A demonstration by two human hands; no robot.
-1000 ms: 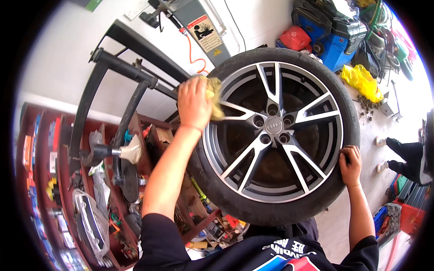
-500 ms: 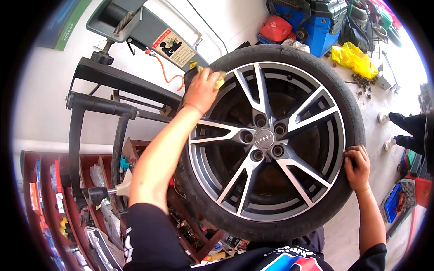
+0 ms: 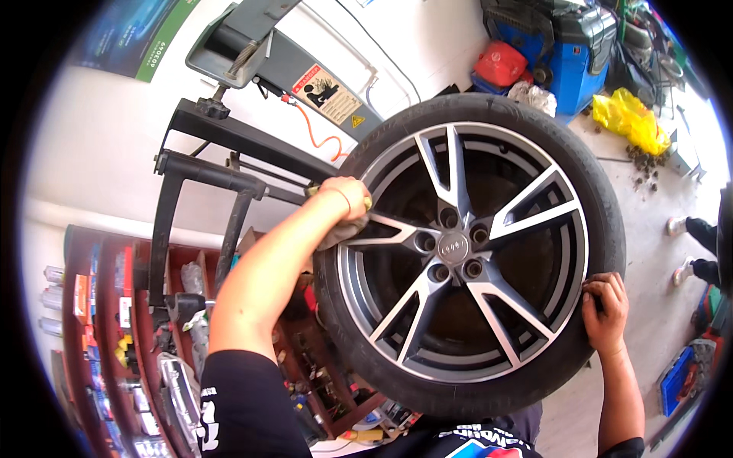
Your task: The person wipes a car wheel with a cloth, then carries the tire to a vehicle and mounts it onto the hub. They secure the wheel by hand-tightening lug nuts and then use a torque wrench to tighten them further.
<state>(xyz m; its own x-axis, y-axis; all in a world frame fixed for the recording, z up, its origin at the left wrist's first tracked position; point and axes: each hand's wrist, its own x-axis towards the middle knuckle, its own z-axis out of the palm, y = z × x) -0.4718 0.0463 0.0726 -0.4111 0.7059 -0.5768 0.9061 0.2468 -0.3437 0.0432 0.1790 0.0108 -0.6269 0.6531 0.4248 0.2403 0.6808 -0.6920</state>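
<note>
Alloy wheel (image 3: pixel 453 246), one, with black tyre (image 3: pixel 607 214) fitted, middle of the view, just 1 o'clock of the wearer's torso, face towards the camera, support beneath hidden; five split spokes, silver on dark grey; clock positions hereafter from its centre. Left hand (image 3: pixel 345 197), about 10 o'clock, fingers bent and closed on a grey and yellowish cloth (image 3: pixel 343 230), which lies against tyre and rim between 9 and 10. Right hand (image 3: pixel 607 311), towards 4, touching the tyre's sidewall beside the rim, fingers curled with a small gap to the thumb; cannot tell whether they grip. Surroundings: black metal frame (image 3: pixel 252 145), 10; grey column (image 3: pixel 336 98) with warning label, 11, and orange hose (image 3: pixel 313 139) near it; red bag (image 3: pixel 502 63), past 12; blue case (image 3: pixel 584 72), 1; crumpled yellow bag (image 3: pixel 630 120) on the floor, 2; another person's legs (image 3: pixel 702 233), 3; blue tray (image 3: pixel 676 380), 4; dark red shelving (image 3: pixel 112 282) with packaged goods, 7 to 9
</note>
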